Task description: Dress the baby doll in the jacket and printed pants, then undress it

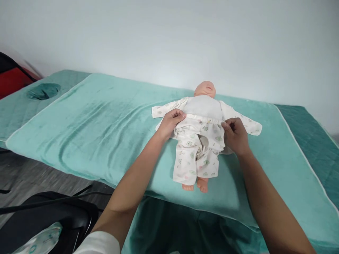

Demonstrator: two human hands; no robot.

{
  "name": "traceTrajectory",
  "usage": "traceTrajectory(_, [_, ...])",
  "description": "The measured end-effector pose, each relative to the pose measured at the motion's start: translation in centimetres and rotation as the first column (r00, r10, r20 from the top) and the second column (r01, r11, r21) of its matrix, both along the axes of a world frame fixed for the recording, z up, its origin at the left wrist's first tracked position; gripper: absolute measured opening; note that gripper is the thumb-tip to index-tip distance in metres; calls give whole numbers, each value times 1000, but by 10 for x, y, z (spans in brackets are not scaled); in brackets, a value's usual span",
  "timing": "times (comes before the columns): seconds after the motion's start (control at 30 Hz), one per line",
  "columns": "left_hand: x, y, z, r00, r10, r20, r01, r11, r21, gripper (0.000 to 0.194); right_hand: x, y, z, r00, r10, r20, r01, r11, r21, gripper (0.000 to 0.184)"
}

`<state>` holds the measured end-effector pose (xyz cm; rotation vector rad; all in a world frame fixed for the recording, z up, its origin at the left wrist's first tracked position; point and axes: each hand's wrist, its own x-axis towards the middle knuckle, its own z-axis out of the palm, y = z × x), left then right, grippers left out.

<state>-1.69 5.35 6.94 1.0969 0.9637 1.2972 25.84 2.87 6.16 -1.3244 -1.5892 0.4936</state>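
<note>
A baby doll (205, 89) lies on its back on a green-covered bed, its head toward the wall and its bare feet toward me. It wears patterned white baby pants (186, 151) and a long-sleeved top (245, 121) whose sleeves spread out to both sides. My left hand (171, 123) pinches the pants' waistband at its left end. At the right end of the same waistband, my right hand (235, 135) has its fingers closed on the cloth. The waistband lies across the doll's belly, below a pale grey torso.
The green sheet (87, 120) has wrinkles left of the doll. A face hole (43, 91) is at the bed's left end. A black chair (50, 218) with a printed plastic package (42, 240) stands at lower left. A white wall (169, 42) runs behind the bed.
</note>
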Motion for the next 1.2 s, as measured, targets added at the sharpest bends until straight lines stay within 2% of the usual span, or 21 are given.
traceTrajectory(0.13, [10, 14, -4, 998, 63, -16, -62, 997, 53, 22, -2, 20, 5, 997, -72, -26, 73, 997, 17, 22])
traceTrajectory(0.23, [17, 15, -14, 993, 107, -46, -103, 991, 84, 23, -5, 27, -5, 989, -126, -81, 125, 992, -10, 28])
traceTrajectory(0.33, [18, 11, -24, 989, 75, -125, -68, 996, 60, 25, -6, 25, -19, 979, -141, -150, 129, 988, -86, 34])
traceTrajectory(0.43, [10, 8, -30, 984, 28, -177, -26, 1000, 15, 24, -2, 20, -23, 979, -82, -188, 42, 977, -208, 38])
traceTrajectory(0.57, [-2, 9, -32, 980, -101, -174, 97, 995, -28, 15, 9, 16, -16, 975, 30, -222, -105, 936, -335, 34])
traceTrajectory(0.63, [-6, 9, -31, 969, -191, -157, 185, 981, -52, 19, 14, 13, -13, 984, 84, -159, -137, 923, -359, 28])
traceTrajectory(0.73, [-10, 7, -27, 940, -311, -138, 301, 949, -89, 35, 19, 4, -13, 986, 141, 83, -109, 943, -315, 20])
traceTrajectory(0.83, [-12, 4, -24, 929, -360, -82, 349, 930, -116, 42, 24, -11, -18, 914, 139, 380, -76, 981, -176, 11])
traceTrajectory(0.93, [-13, 2, -24, 928, -371, -28, 364, 920, -145, 45, 31, -26, -23, 818, 119, 563, -123, 992, -31, 9])
traceTrajectory(1.0, [-14, 2, -24, 930, -366, -18, 359, 921, -150, 44, 34, -34, -23, 786, 114, 607, -160, 987, 23, 18])
traceTrajectory(1.07, [-15, 2, -25, 929, -368, -24, 361, 921, -143, 42, 36, -39, -22, 784, 106, 612, -152, 988, 23, 24])
traceTrajectory(1.13, [-15, 3, -26, 924, -381, -36, 373, 918, -134, 40, 34, -39, -18, 842, 72, 535, -72, 997, -20, 23])
traceTrajectory(1.2, [-15, 4, -27, 922, -386, -42, 379, 918, -120, 39, 29, -31, -12, 934, 11, 358, 24, 995, -92, 19])
